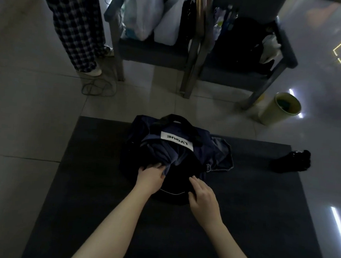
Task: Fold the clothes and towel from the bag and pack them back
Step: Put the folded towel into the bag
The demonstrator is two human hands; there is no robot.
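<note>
Forearms come in from the bottom edge, both bare, reaching fwd over the dark mat (241,193). Head cam is my only view. My left hand (152,174) is closed round a bunch of blue cloth (170,154) at the mouth of the navy duffel bag (143,127), fingers curled into the fabric, most of the cloth inside the bag. My right hand (201,196) lies on the bag's near rim, fingers almost straight; whether the thumb pinches the rim I can't tell, too dark. Bag sits mid-mat w/ its white label upside down to me. Small black bundle (291,161) lies well apart near the mat's right edge, can't say what it is. Beyond: chairs (150,48) w/ plastic bags (142,13), a pale bin (280,107), someone in plaid trousers (78,23) far left.

Step in hand, as I read it: prob pulling a garment out; nothing folded on the mat, so it looks early. To do it well I'd pin the rim w/ the right hand so the bag doesn't ride up, draw the cloth toward me low and steady, no yank, watch for snags on the zip, then spread it flat on the mat near me
</note>
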